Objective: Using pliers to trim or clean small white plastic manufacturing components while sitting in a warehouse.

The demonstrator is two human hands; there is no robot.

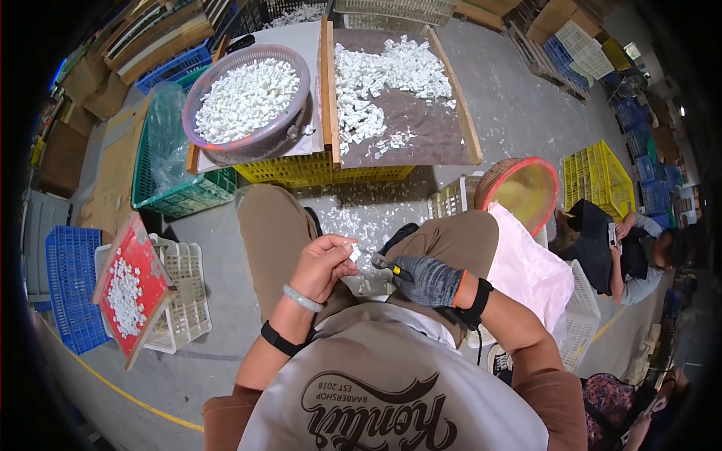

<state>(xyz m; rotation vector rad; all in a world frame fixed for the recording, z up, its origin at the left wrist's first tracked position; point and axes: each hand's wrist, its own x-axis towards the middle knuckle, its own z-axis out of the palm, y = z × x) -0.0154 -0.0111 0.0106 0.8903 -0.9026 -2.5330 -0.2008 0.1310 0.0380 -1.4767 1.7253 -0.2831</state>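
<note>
Between the thumb and fingers of my bare left hand [322, 264] is a small white plastic piece [354, 253], held above my lap. My right hand [432, 281], in a grey knitted glove, is closed around a pair of cutting pliers [385, 263] with black and yellow handles. The jaws of the pliers point at the white piece; whether they touch it I cannot tell. Beyond my knees, a purple round basket [260, 147] is heaped with small white pieces [248, 98]. Beside it, more white pieces [395, 68] lie loose on a wood-edged brown board [421, 124].
At left, a red board [154, 304] bearing white bits rests on a white crate [192, 301]. A red-rimmed basket [554, 188] and a pink sheet [526, 263] are by my right knee. White scraps litter the floor. Other people [643, 244] sit at right.
</note>
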